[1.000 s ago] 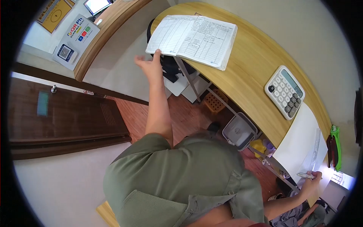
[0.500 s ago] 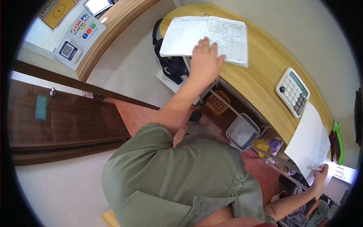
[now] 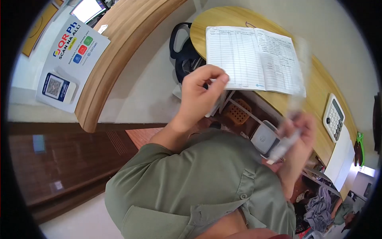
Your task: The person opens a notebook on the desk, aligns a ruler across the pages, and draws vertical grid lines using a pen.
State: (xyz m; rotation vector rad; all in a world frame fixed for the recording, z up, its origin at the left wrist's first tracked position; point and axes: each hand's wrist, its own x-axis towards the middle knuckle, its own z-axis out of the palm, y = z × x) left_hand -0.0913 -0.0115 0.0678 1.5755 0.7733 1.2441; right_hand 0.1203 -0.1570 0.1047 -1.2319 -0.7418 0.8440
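An open notebook point(image 3: 234, 59) with ruled, handwritten pages lies on the curved wooden desk point(image 3: 280, 104). At its lower left corner is my left hand point(image 3: 201, 93), fingers curled and thumb pressed toward the index finger; whether anything is pinched there cannot be made out. My right hand point(image 3: 298, 129), smeared by motion, is closed around a long clear ruler point(image 3: 297, 95), also blurred. The ruler extends up past the notebook's right side and down below the hand.
A white calculator point(image 3: 334, 117) stands on the desk's right part, with white paper point(image 3: 341, 159) and green-handled scissors point(image 3: 359, 149) beyond. Below are an orange stool point(image 3: 238, 111) and a bin point(image 3: 264, 137). A dark bag point(image 3: 183, 51) hangs left; a QR sign point(image 3: 67, 63) stands on the counter point(image 3: 119, 51).
My right hand has come back from the far right end of the desk with the clear ruler. The left hand has lifted from lying flat on the pages and curled at the notebook's corner.
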